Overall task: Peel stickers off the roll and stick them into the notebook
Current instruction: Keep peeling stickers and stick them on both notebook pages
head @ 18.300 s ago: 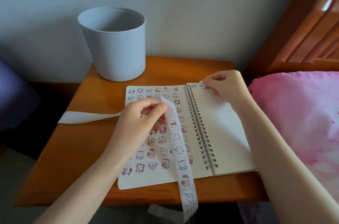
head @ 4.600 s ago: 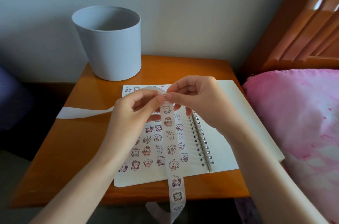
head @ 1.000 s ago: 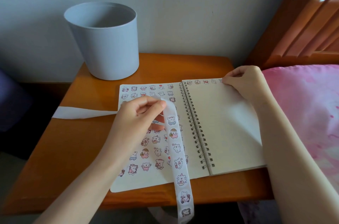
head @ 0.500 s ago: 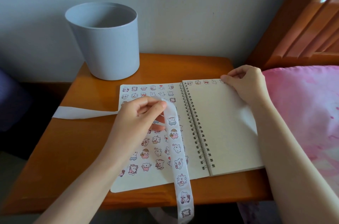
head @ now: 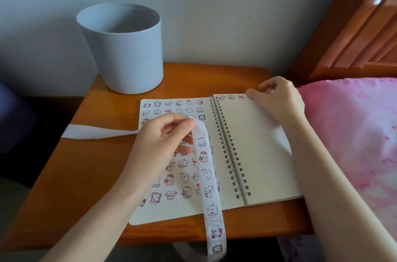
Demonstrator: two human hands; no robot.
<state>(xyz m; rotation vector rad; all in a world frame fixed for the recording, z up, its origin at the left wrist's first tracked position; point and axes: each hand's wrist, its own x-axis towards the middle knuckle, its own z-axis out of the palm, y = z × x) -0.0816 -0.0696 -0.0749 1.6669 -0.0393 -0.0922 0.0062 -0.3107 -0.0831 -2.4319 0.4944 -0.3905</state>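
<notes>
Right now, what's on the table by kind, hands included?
Hands: 2, left hand and right hand
Notebook: 1
Sticker strip: 1
Pot: 1
Total: 5

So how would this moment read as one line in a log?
left hand: pinches sticker strip over notebook left page | right hand: fingertip on right page's top sticker row
</notes>
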